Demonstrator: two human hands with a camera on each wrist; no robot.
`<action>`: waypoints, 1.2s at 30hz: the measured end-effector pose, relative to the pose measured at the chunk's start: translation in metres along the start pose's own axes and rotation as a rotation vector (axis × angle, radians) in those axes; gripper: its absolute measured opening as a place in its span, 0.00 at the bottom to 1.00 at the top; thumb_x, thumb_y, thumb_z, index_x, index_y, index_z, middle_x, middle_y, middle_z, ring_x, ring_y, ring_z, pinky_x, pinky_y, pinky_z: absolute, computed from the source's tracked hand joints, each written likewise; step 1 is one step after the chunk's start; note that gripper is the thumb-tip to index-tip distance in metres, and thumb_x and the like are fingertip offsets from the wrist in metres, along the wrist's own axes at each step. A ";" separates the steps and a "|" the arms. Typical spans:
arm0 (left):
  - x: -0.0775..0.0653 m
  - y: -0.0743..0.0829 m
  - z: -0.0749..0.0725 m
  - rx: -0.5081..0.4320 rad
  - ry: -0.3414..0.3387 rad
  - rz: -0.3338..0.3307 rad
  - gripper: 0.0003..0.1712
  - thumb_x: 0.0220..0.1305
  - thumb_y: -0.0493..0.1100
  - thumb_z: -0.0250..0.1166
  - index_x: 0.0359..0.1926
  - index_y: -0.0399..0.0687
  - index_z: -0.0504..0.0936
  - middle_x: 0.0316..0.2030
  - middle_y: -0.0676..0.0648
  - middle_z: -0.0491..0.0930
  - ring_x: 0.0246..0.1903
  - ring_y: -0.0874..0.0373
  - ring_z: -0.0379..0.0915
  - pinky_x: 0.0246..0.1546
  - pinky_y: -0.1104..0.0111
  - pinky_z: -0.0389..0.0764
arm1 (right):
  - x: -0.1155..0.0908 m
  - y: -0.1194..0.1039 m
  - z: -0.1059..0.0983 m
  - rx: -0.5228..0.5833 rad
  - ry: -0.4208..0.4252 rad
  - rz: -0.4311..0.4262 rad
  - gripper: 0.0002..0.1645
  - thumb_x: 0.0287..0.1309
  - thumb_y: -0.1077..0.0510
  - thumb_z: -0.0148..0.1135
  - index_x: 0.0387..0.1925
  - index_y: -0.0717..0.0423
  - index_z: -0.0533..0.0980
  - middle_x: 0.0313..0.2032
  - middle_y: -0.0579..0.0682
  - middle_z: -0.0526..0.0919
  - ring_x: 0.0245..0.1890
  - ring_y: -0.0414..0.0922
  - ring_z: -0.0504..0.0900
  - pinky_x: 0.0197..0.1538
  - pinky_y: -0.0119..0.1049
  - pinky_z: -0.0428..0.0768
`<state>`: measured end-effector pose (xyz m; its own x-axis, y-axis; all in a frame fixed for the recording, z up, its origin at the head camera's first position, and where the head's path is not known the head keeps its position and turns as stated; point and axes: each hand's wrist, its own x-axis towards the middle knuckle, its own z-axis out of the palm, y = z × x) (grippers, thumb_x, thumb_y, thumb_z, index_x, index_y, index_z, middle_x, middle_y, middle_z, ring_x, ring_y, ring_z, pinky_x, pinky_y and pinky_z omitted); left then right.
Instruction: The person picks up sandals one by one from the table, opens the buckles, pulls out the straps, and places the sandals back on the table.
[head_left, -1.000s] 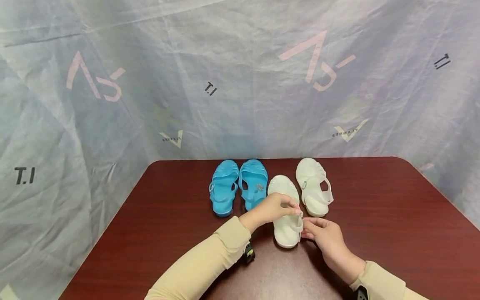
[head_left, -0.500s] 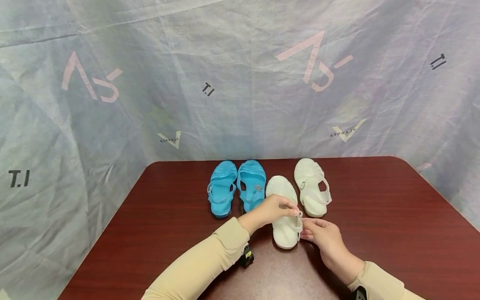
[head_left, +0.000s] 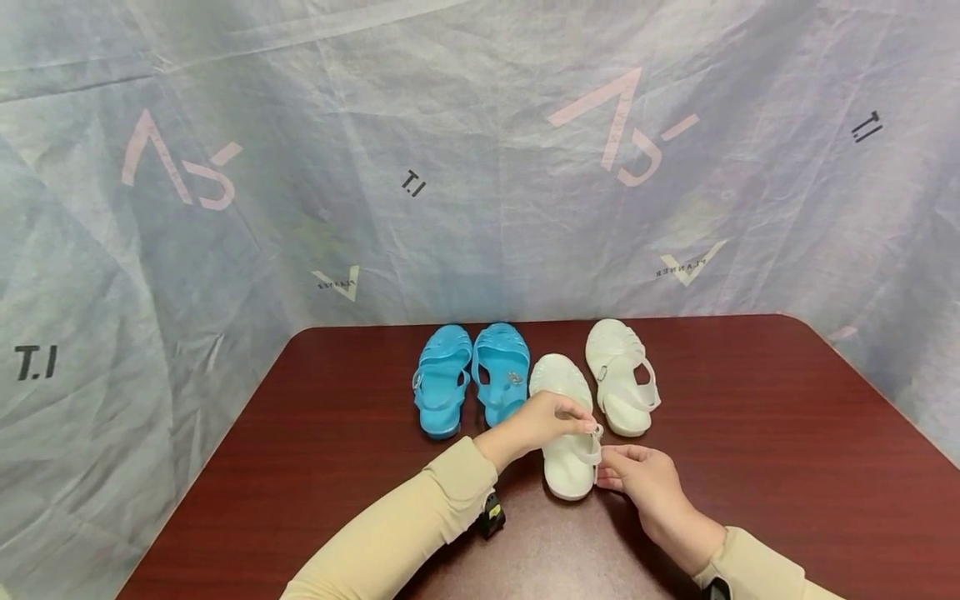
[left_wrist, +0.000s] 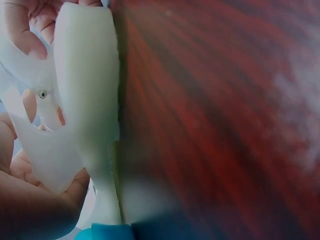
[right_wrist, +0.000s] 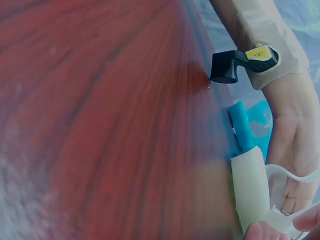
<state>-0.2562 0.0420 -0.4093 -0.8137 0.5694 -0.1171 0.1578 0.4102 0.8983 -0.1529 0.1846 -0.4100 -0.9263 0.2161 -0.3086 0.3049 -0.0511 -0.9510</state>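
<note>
A white sandal (head_left: pixel 567 481) sits toe-away on the table between both hands. Reaching across it from the left, my left hand (head_left: pixel 538 422) pinches the strap near the small buckle (head_left: pixel 597 430) on the sandal's right side. At the same side, just nearer to me, my right hand (head_left: pixel 651 487) holds the strap between thumb and fingers. In the left wrist view the pale heel (left_wrist: pixel 87 70) stands large, with a small round metal stud (left_wrist: pixel 43 94) on the strap part beside it. The right wrist view shows the sandal's side (right_wrist: pixel 250 187) with fingers at its lower edge.
The matching white sandal (head_left: pixel 628 417) stands behind to the right, its strap looped. Two blue sandals (head_left: pixel 441 396), (head_left: pixel 497 371) stand side by side to the left, one partly behind my left hand. A printed grey cloth (head_left: pixel 480 167) hangs behind the dark red table (head_left: pixel 337 467).
Both hands keep their hold at the strap with only slight finger shifts. The whole scene drifts a little left and down in the head view.
</note>
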 end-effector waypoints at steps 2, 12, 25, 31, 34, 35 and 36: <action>0.000 0.000 0.000 -0.003 0.001 -0.005 0.10 0.61 0.48 0.69 0.38 0.49 0.89 0.38 0.56 0.86 0.43 0.70 0.75 0.45 0.74 0.76 | 0.000 0.000 0.000 0.003 -0.001 0.003 0.18 0.62 0.65 0.56 0.47 0.78 0.73 0.22 0.47 0.83 0.23 0.38 0.82 0.32 0.29 0.83; 0.000 0.001 0.000 -0.006 0.004 -0.007 0.12 0.60 0.48 0.69 0.39 0.47 0.89 0.40 0.53 0.86 0.44 0.68 0.75 0.45 0.74 0.76 | 0.006 -0.010 -0.003 0.026 -0.005 -0.001 0.22 0.62 0.62 0.59 0.49 0.80 0.72 0.22 0.46 0.83 0.23 0.37 0.82 0.33 0.30 0.83; -0.001 -0.001 0.002 -0.041 0.025 -0.037 0.11 0.60 0.49 0.70 0.38 0.48 0.89 0.38 0.55 0.86 0.43 0.69 0.74 0.45 0.72 0.76 | 0.005 -0.006 -0.003 -0.012 -0.038 0.018 0.22 0.63 0.62 0.57 0.51 0.78 0.71 0.25 0.46 0.82 0.25 0.39 0.83 0.35 0.29 0.83; 0.000 -0.002 0.002 -0.058 0.036 -0.034 0.11 0.59 0.48 0.70 0.38 0.47 0.89 0.38 0.54 0.86 0.42 0.68 0.75 0.45 0.72 0.76 | 0.004 0.000 -0.002 -0.019 -0.055 0.015 0.21 0.61 0.64 0.57 0.50 0.78 0.71 0.25 0.46 0.82 0.26 0.39 0.83 0.35 0.30 0.83; -0.001 -0.002 0.002 -0.061 0.033 -0.032 0.11 0.59 0.48 0.70 0.38 0.47 0.89 0.39 0.54 0.86 0.43 0.67 0.75 0.46 0.71 0.76 | 0.005 0.000 -0.002 -0.014 -0.045 0.022 0.20 0.61 0.63 0.57 0.48 0.77 0.72 0.24 0.46 0.83 0.25 0.39 0.83 0.35 0.30 0.83; -0.001 -0.001 0.002 -0.058 0.029 -0.030 0.11 0.59 0.48 0.70 0.38 0.47 0.89 0.39 0.54 0.86 0.43 0.67 0.75 0.46 0.72 0.76 | 0.006 -0.001 -0.002 -0.011 -0.044 0.024 0.20 0.61 0.63 0.57 0.48 0.77 0.72 0.23 0.46 0.83 0.25 0.39 0.83 0.35 0.30 0.83; -0.001 -0.001 0.002 -0.056 0.025 -0.030 0.11 0.59 0.48 0.70 0.38 0.47 0.89 0.39 0.54 0.86 0.44 0.67 0.75 0.46 0.72 0.76 | 0.006 -0.001 -0.002 -0.008 -0.042 0.027 0.19 0.61 0.63 0.57 0.48 0.78 0.72 0.23 0.46 0.83 0.24 0.39 0.83 0.34 0.30 0.83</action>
<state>-0.2548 0.0425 -0.4107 -0.8316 0.5389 -0.1344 0.1022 0.3863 0.9167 -0.1580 0.1881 -0.4107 -0.9262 0.1737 -0.3347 0.3315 -0.0481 -0.9422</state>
